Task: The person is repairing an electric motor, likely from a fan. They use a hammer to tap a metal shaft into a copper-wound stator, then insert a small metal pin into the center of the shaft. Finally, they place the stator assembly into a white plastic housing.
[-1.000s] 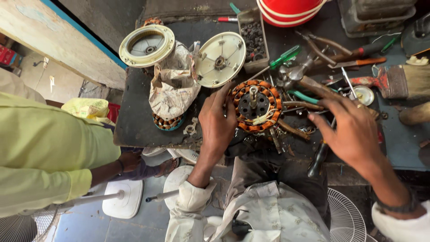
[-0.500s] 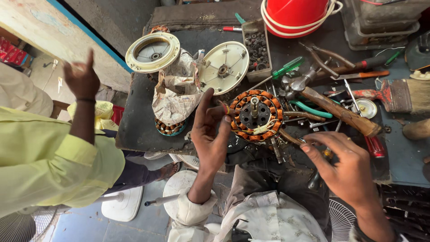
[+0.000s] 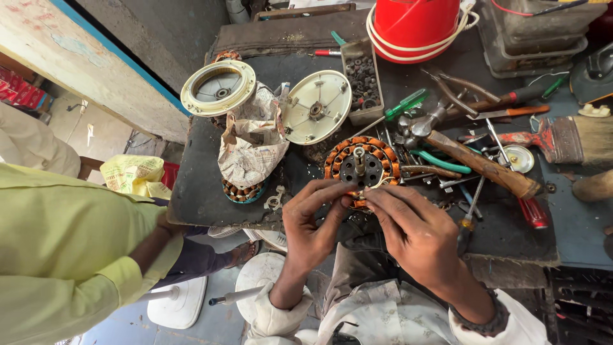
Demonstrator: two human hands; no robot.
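Crumpled yellow printed bag (image 3: 131,176) (far left), newspaper-wrapped bundle (image 3: 250,148) on bench.

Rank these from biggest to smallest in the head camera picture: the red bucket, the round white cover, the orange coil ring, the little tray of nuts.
1. Red bucket, though partly cut off at the top.
2. Round white cover and orange coil ring look nearly alike; hands hide part of the ring.
3. Tray of nuts.

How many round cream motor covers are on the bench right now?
2. One cover lies at the bench's far left corner; the other cover leans beside the paper-wrapped bundle, left of the parts tray. Clutter may hide more.
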